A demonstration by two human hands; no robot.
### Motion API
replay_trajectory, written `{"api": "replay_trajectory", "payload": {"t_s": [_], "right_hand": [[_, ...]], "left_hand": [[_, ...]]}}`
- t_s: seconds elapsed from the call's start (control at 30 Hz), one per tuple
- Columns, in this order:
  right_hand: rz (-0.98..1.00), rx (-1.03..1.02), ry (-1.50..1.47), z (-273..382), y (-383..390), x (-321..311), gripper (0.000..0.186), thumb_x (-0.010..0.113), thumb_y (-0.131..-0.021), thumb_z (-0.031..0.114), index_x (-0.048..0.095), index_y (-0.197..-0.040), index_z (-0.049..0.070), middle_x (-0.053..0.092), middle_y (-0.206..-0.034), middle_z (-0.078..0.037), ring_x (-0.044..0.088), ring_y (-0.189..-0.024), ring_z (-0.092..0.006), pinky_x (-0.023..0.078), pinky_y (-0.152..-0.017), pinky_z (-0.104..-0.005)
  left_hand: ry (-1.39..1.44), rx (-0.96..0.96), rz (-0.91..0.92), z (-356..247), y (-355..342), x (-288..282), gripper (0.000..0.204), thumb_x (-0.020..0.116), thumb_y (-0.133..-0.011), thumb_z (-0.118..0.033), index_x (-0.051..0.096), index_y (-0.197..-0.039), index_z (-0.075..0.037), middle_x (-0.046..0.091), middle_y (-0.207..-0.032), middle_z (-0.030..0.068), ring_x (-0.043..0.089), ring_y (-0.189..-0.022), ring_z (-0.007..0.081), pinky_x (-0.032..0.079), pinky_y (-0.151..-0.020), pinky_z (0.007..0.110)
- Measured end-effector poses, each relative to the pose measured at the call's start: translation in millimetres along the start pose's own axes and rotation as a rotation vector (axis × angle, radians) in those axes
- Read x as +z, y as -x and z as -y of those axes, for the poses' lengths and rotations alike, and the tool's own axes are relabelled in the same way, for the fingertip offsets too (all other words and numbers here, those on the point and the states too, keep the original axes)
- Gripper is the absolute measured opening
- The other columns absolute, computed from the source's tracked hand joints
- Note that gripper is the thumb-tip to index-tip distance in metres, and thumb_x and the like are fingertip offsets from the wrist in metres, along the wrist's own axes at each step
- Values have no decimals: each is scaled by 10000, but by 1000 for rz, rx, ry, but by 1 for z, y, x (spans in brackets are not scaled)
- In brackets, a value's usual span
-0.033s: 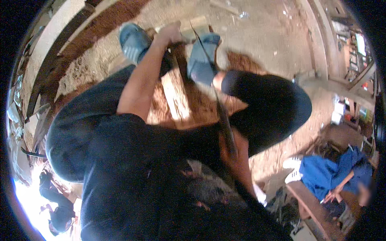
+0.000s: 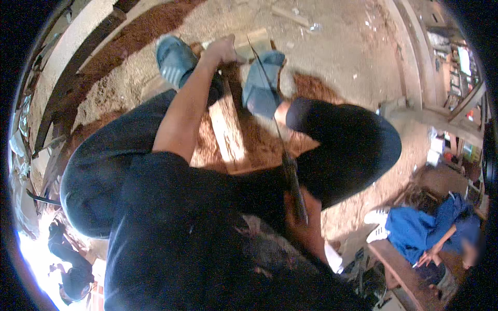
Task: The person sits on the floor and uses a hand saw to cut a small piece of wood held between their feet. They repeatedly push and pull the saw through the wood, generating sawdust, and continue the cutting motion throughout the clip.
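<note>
A long, thin, dark blade [image 2: 267, 80] is seen edge-on, slanting from past my right foot back toward my lap. Its dark handle [image 2: 295, 194] is in my right hand [image 2: 306, 211], the fingers closed around it. Farther out, between my feet, my left hand [image 2: 222, 50] is closed over the far end of a piece of wood [image 2: 232, 78] whose near side is in shadow. The blade's cutting edge and its contact with the wood cannot be made out. My feet, in blue-grey slides [image 2: 176, 59], flank the wood. A sunlit pale wood piece [image 2: 227, 127] lies nearer me, between my legs.
Sawdust [image 2: 119, 88] and wood scraps cover the ground. Long beams [image 2: 62, 67] lie at the left, with timber framing [image 2: 436, 114] at the right. Another person in blue [image 2: 415, 228] sits by a plank [image 2: 397, 274] at the lower right; a second dark-clothed figure [image 2: 72, 269] shows lower left.
My right hand and the handle have drawn slightly back toward me. My left hand stays on the wood; the whole view has shifted a little.
</note>
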State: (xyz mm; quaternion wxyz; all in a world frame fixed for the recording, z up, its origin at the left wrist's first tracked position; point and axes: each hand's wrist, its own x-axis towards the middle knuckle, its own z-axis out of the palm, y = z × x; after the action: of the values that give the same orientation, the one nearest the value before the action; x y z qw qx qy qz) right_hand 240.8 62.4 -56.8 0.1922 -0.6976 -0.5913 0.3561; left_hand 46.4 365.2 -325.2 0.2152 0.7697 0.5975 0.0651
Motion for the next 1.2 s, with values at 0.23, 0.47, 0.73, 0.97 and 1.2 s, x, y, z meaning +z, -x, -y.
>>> {"api": "replay_trajectory", "payload": {"t_s": [0.23, 0.47, 0.73, 0.97, 1.2], "right_hand": [[-28, -70, 2, -30, -31, 22, 83, 598, -871, 68, 592, -905, -8, 598, -733, -183, 588, -628, -245, 478, -617, -367], [9, -24, 2, -20, -38, 12, 96, 616, -858, 69, 582, -892, -14, 593, -692, -168, 557, -578, -243, 464, -591, -374], [274, 162, -99, -1, 6, -14, 118, 634, -852, 100, 615, -921, 6, 608, -699, -186, 574, -579, -256, 474, -600, -361], [-13, 123, -93, -20, 26, -16, 114, 627, -890, 129, 591, -864, 24, 563, -599, -84, 515, -500, -142, 422, -487, -312], [220, 301, -98, -10, 64, -53, 134, 637, -872, 147, 616, -960, 48, 657, -716, -131, 649, -581, -258, 489, -533, -353]], "left_hand": [[53, -157, 90, 6, -35, -32, 859, 802, -585, -567, 535, -1185, -13, 608, -1162, 272, 595, -1099, 402, 477, -940, 468], [129, -183, 177, -19, -24, -42, 877, 802, -585, -562, 528, -1220, -23, 587, -1218, 258, 560, -1157, 391, 463, -971, 441], [163, -182, 155, 20, -29, -29, 979, 814, -549, -567, 494, -1281, 1, 587, -1229, 257, 566, -1154, 394, 455, -977, 443], [153, -145, 156, 23, -35, -20, 1043, 820, -498, -632, 501, -1250, 17, 623, -1156, 260, 602, -1097, 391, 473, -949, 435], [98, -106, 113, 18, -38, -18, 1015, 822, -505, -629, 523, -1231, 13, 635, -1149, 237, 605, -1098, 373, 476, -940, 433]]}}
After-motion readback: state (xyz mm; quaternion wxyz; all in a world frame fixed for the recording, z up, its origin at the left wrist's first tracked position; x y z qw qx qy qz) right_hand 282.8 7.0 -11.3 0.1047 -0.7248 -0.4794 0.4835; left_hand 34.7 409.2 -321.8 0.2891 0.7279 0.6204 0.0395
